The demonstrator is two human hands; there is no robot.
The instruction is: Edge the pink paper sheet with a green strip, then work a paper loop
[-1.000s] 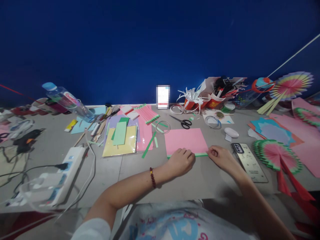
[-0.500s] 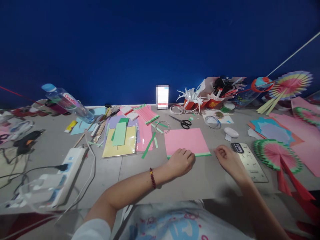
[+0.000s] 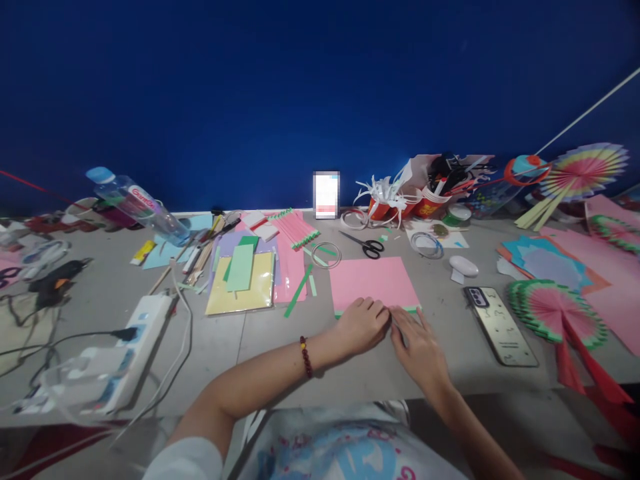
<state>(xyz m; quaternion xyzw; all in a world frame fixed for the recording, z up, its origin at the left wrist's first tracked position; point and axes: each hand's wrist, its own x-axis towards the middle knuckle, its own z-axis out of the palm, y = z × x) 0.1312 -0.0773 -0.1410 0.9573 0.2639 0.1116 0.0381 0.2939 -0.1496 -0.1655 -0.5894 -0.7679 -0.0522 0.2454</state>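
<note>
A pink paper sheet (image 3: 373, 281) with a green strip (image 3: 411, 309) along its near edge lies on the grey table (image 3: 280, 347) in front of me. My left hand (image 3: 361, 327), a bead bracelet on its wrist, rests curled on the sheet's near edge with its fingers pressing down. My right hand (image 3: 419, 343) lies flat just to the right, fingers stretched out and touching the near edge by the green strip. Neither hand lifts anything.
Black scissors (image 3: 367, 245) and tape rolls (image 3: 326, 254) lie beyond the sheet. A phone (image 3: 500, 327) and folded paper fans (image 3: 555, 310) are to the right. Stacked coloured papers (image 3: 243, 280), a water bottle (image 3: 137, 203), a power strip (image 3: 135, 337) and a glue gun (image 3: 53, 283) sit to the left.
My right hand swung out to the right near the phone, then came back left and flattened on the sheet's near edge beside my left hand. The left hand stayed put.
</note>
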